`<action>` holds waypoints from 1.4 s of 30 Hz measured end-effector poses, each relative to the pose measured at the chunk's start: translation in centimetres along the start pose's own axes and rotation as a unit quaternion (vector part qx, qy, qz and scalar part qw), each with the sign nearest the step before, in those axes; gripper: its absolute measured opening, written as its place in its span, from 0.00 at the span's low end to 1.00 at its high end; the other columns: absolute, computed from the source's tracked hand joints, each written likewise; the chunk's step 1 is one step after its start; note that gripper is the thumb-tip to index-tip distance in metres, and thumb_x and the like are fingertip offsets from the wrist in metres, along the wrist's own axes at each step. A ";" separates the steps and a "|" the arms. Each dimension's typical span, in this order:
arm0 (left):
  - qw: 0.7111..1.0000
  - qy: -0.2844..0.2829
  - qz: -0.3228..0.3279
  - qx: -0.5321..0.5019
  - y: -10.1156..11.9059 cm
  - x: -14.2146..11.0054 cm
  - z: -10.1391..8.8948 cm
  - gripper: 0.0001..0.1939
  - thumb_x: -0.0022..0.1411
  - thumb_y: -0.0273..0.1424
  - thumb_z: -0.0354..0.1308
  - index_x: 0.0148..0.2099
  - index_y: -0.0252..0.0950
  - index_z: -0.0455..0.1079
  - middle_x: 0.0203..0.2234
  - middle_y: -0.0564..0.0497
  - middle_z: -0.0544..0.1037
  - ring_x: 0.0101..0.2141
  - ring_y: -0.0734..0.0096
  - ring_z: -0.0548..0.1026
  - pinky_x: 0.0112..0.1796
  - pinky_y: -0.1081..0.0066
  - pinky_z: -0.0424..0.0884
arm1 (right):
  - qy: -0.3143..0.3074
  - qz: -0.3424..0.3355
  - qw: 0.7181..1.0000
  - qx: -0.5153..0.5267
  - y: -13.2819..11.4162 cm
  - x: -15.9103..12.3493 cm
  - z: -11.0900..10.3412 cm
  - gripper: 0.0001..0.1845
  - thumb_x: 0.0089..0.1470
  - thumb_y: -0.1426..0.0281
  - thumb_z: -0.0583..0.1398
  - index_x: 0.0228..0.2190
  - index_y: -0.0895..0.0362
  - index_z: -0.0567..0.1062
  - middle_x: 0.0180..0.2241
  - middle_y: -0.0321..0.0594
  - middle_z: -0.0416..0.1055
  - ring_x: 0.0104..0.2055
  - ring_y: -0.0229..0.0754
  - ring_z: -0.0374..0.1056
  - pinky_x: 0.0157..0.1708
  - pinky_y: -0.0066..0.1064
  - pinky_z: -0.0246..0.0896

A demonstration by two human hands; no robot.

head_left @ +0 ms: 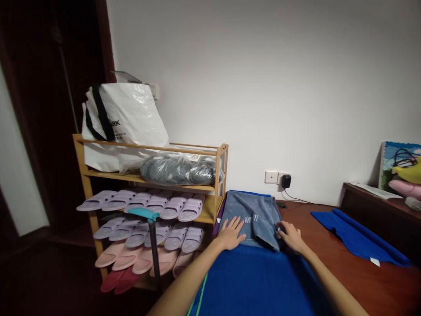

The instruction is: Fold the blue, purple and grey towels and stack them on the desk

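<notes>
A grey-blue towel [237, 203] with white lettering lies at the far end of a large blue cloth [256, 281]. My left hand [231, 233] rests flat on its left part, fingers spread. At the towel's right edge, my right hand [291, 236] has its fingers closed on the fabric. Between the two hands a fold stands up in the towel and hides part of the lettering. Another blue edge shows beneath the towel at the back, and a bit of purple cloth [215, 226] at its left.
A wooden rack [222, 175] on the left carries several slippers [190, 207], a wrapped grey bundle [177, 169] and a white bag [134, 109]. Before it stands a pole with a teal top [144, 213]. On the brown tabletop [305, 219] lies a folded blue cloth [358, 239]; a black plug [286, 181] is in the wall.
</notes>
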State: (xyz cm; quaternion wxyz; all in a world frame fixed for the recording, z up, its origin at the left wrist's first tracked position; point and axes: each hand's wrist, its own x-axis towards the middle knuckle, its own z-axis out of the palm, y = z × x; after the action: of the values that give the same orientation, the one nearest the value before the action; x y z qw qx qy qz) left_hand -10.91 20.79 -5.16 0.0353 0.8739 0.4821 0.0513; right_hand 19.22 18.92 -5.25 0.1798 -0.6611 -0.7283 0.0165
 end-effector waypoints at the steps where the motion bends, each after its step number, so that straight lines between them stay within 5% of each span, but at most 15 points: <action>1: 1.000 -0.001 -0.001 0.000 0.0 0.0 0.0 0.34 0.67 0.48 0.34 0.68 0.36 0.41 0.66 0.46 0.41 0.64 0.59 0.37 0.58 0.49 0.37 | -0.009 -0.001 1.000 0.005 -0.2 0.2 0.3 0.18 0.53 0.65 0.47 0.44 0.50 0.68 0.45 0.40 0.66 0.49 0.44 0.58 0.46 0.40 0.48; 8: 1.000 -0.002 -0.004 0.002 0.1 0.0 -0.1 0.33 0.67 0.48 0.34 0.68 0.37 0.41 0.66 0.47 0.41 0.64 0.60 0.38 0.58 0.49 0.38 | -0.028 -0.021 0.999 -0.018 2.9 -1.4 -0.3 0.12 0.42 0.71 0.55 0.32 0.53 0.72 0.42 0.41 0.66 0.48 0.47 0.57 0.47 0.41 0.44; 11: 1.000 0.004 -0.006 0.000 0.2 -0.1 -0.1 0.33 0.67 0.48 0.35 0.68 0.37 0.42 0.66 0.47 0.42 0.64 0.60 0.38 0.58 0.49 0.38 | -0.015 -0.004 0.999 -0.034 4.2 -1.9 -1.4 0.11 0.46 0.73 0.52 0.28 0.53 0.73 0.41 0.42 0.67 0.47 0.48 0.57 0.46 0.42 0.44; 15: 1.000 0.007 -0.006 -0.005 0.2 -0.1 -0.1 0.33 0.67 0.48 0.35 0.68 0.37 0.43 0.66 0.46 0.42 0.64 0.60 0.38 0.58 0.49 0.37 | 0.009 0.011 1.000 -0.027 3.0 -1.6 -1.6 0.15 0.53 0.69 0.47 0.33 0.53 0.73 0.43 0.44 0.67 0.48 0.48 0.58 0.46 0.40 0.46; 20: 1.000 0.004 -0.005 -0.007 0.1 -0.2 -0.1 0.33 0.67 0.48 0.35 0.68 0.36 0.42 0.66 0.46 0.41 0.64 0.61 0.38 0.58 0.49 0.36 | -0.074 -0.045 0.996 0.004 0.9 -1.7 -0.7 0.07 0.49 0.65 0.56 0.30 0.53 0.72 0.36 0.36 0.70 0.43 0.41 0.62 0.44 0.34 0.51; 31: 1.000 -0.003 -0.005 -0.018 0.1 -0.4 -0.4 0.33 0.67 0.47 0.35 0.68 0.36 0.42 0.66 0.46 0.41 0.64 0.60 0.37 0.58 0.49 0.36 | -0.110 0.106 0.988 0.006 -2.0 4.4 0.9 0.18 0.56 0.57 0.55 0.39 0.59 0.71 0.40 0.40 0.70 0.42 0.38 0.66 0.44 0.38 0.63; 42: 0.998 -0.048 0.011 -0.034 -0.5 -0.8 -1.6 0.35 0.65 0.50 0.39 0.68 0.40 0.40 0.66 0.47 0.39 0.64 0.59 0.36 0.58 0.47 0.35 | -0.064 0.227 0.972 -0.020 1.3 2.5 -1.0 0.23 0.59 0.55 0.48 0.44 0.59 0.68 0.42 0.44 0.69 0.43 0.40 0.67 0.43 0.39 0.63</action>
State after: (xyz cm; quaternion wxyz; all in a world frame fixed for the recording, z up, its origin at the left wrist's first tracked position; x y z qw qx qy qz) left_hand -11.90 20.39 -3.70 0.0876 0.8791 0.4677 0.0262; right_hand 20.63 21.34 -4.07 0.1117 -0.8103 -0.5691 0.0846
